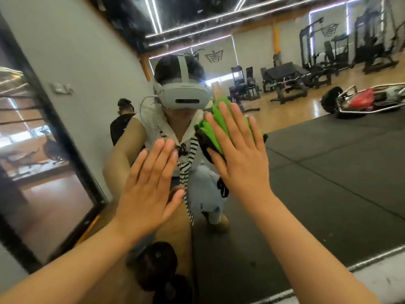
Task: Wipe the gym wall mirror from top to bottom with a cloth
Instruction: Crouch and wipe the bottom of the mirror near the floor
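The wall mirror [317,163] fills most of the view and reflects a gym and a kneeling person with a headset. My right hand [241,154] lies flat with straight fingers on a green and black cloth [217,128], pressing it against the glass at about head height of the reflection. My left hand [149,183] is spread flat on the mirror to the left and a little lower, holding nothing. The cloth's lower part is hidden under my right palm.
The mirror's bottom edge [372,257] meets a pale floor strip at the lower right. A dark-framed panel [50,172] stands on the grey wall to the left. Dark round weights [157,266] lie low by the mirror's left edge. Gym machines appear only as reflections.
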The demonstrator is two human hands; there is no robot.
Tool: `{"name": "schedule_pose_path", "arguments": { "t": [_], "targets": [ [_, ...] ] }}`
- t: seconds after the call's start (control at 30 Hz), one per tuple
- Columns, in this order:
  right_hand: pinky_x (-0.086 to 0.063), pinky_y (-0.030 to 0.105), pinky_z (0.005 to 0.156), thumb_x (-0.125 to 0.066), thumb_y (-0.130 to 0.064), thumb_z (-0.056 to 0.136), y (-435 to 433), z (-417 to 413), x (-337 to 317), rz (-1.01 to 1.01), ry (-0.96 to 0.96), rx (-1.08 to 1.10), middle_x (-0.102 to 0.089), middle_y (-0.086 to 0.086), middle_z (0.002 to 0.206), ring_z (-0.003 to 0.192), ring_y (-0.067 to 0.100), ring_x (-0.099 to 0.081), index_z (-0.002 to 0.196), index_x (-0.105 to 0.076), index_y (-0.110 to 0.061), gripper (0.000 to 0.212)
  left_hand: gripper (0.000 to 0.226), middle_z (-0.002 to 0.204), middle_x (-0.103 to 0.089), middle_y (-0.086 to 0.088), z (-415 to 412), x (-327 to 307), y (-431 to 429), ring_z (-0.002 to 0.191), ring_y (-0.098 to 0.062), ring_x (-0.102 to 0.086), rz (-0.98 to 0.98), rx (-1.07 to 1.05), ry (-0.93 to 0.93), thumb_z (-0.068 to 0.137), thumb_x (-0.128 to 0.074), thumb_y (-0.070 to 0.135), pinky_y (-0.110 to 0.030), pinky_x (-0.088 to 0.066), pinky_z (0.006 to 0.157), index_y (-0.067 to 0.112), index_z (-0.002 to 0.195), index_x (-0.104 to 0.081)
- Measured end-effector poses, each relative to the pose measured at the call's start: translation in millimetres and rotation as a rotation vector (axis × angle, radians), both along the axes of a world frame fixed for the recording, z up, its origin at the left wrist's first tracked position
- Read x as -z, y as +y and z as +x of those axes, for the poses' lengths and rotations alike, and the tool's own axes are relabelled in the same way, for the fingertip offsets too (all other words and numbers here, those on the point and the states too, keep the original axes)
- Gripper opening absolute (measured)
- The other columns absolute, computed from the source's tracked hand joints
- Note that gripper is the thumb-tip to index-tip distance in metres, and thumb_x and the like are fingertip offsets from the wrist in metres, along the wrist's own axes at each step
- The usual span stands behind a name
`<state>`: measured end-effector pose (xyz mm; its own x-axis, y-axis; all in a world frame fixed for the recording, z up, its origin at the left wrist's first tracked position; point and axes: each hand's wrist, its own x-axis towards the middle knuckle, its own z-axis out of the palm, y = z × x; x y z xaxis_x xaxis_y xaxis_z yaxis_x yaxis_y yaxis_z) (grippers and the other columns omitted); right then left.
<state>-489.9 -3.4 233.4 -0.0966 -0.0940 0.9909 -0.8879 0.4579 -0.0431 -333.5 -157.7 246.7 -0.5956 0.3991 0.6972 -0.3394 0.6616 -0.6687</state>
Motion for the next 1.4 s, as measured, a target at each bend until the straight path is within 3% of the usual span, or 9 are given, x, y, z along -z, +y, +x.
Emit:
{"name": "schedule_pose_path", "arguments": {
  "t": [0.2,0.37,0.43,0.53,0.67,0.87,1.03,1.23,1.4],
  "targets": [
    [-0.001,0.043,0.123,-0.025,-0.038,0.106,18.9,-20.0,-8.1,-0.28,-0.372,0.001,-0.018,0.015,0.162,0.151,0.03,-0.011,0.155,-0.024,-0.014,0.054,0.063,0.165,-0.016,-0.013,-40.8,-33.5,37.6,0.154,-0.023,-0.008,0.016,-0.023,-0.012,0.104,-0.03,0.037,-0.041,-0.005,0.126,0.004,0.157,-0.019],
    [-0.006,0.047,0.123,-0.045,-0.04,0.102,17.4,-23.2,8.5,0.063,-0.007,-0.063,-0.018,0.006,0.162,0.15,0.022,-0.009,0.154,-0.023,-0.019,0.06,0.067,0.168,0.002,-0.008,-43.5,-29.0,35.3,0.155,-0.022,-0.002,-0.016,-0.079,-0.008,0.105,-0.027,0.042,-0.042,-0.005,0.126,0.007,0.159,-0.01],
    [-0.009,0.047,0.122,-0.043,-0.043,0.103,32.6,-41.8,6.9,0.066,0.014,-0.03,-0.02,0.006,0.161,0.15,0.021,-0.012,0.154,-0.023,-0.02,0.06,0.067,0.168,0.005,-0.007,-45.3,-29.8,36.2,0.155,-0.023,0.0,-0.024,-0.087,-0.017,0.105,-0.027,0.043,-0.041,-0.003,0.126,0.008,0.159,-0.007],
    [-0.004,0.048,0.123,-0.032,-0.055,0.103,45.0,-49.7,-1.9,-0.125,-0.244,0.01,-0.014,0.009,0.162,0.151,0.024,-0.007,0.156,-0.014,-0.016,0.068,0.07,0.168,0.006,-0.007,-45.1,-27.6,35.6,0.155,-0.023,0.001,-0.028,-0.118,0.01,0.102,-0.032,0.041,-0.041,-0.001,0.126,0.007,0.158,-0.008],
    [0.0,0.047,0.123,-0.042,-0.07,0.093,36.6,-40.2,-5.6,-0.193,-0.38,0.033,-0.014,0.019,0.162,0.15,0.035,-0.008,0.156,-0.014,-0.01,0.091,0.074,0.168,0.009,-0.009,-49.4,-24.0,42.0,0.155,-0.024,0.004,0.033,-0.107,0.0,0.101,-0.035,0.045,-0.044,0.0,0.126,0.003,0.157,-0.009],
    [-0.002,0.045,0.123,-0.032,-0.056,0.102,40.7,-52.1,2.6,-0.151,-0.289,0.073,-0.015,0.017,0.162,0.15,0.024,-0.001,0.157,-0.006,-0.015,0.073,0.075,0.167,0.009,-0.008,-52.7,-20.0,43.8,0.155,-0.025,0.004,0.056,-0.1,0.038,0.101,-0.033,0.047,-0.046,-0.001,0.125,0.001,0.156,-0.01],
    [-0.004,0.05,0.123,-0.027,-0.054,0.103,36.7,-45.5,1.0,-0.183,-0.331,0.057,-0.012,0.018,0.163,0.151,0.032,-0.006,0.157,-0.006,-0.015,0.07,0.074,0.168,0.009,-0.009,-53.1,-17.9,43.6,0.155,-0.025,0.004,0.059,-0.116,0.038,0.102,-0.029,0.048,-0.046,0.0,0.126,0.002,0.157,-0.009],
    [0.002,0.047,0.123,-0.024,-0.053,0.103,42.9,-40.8,-1.3,-0.15,-0.342,-0.022,-0.007,0.015,0.164,0.152,0.027,0.001,0.157,-0.005,-0.015,0.068,0.073,0.165,-0.01,-0.015,-52.7,-16.6,43.4,0.155,-0.026,-0.001,0.071,-0.115,0.045,0.102,-0.029,0.047,-0.046,-0.001,0.126,0.002,0.157,-0.014],
    [-0.008,0.057,0.121,-0.027,-0.046,0.104,38.8,-52.5,-47.1,-0.343,-0.418,-0.001,-0.009,0.015,0.165,0.152,0.029,-0.003,0.156,-0.009,-0.014,0.064,0.071,0.165,-0.016,-0.017,-54.6,-16.8,44.0,0.154,-0.028,-0.008,0.087,-0.068,0.049,0.103,-0.027,0.046,-0.045,-0.001,0.126,0.002,0.158,-0.016]
  ]
}}
